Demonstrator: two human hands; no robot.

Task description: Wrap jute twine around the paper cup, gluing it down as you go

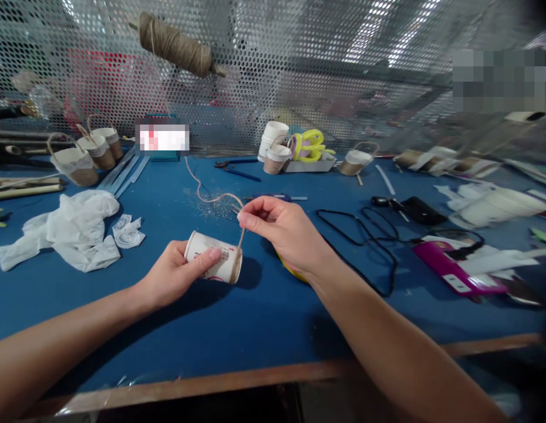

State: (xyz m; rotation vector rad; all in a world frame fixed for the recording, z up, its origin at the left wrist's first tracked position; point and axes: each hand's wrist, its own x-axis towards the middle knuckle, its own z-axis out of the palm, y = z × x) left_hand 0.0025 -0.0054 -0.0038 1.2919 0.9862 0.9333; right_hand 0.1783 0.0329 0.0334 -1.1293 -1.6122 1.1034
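The left hand (174,273) is holding a white paper cup (224,268) on its side, over the near middle part of the blue table (255,341). Its thumb is lying on the printed side, and the fingers are going around the back, standing only as wide apart as the cup; I cannot see their tips. The right hand (282,229) is pinching the twine (242,236) above the cup, with thumb and first finger pressed close together. The twine is going down to the cup's right end, and its loose part is curling away toward the back of the table. This is looking like winding work. For doing it well, the left hand should be gripping softly, because a hard squeeze is likely to be bending the paper. The right hand should be pulling gently, so the twine is lying flat and snug, each turn touching the next. The left thumb should be resting clear of the edge. The loose part should be running free, and not catching on the pliers (243,174) nearby.
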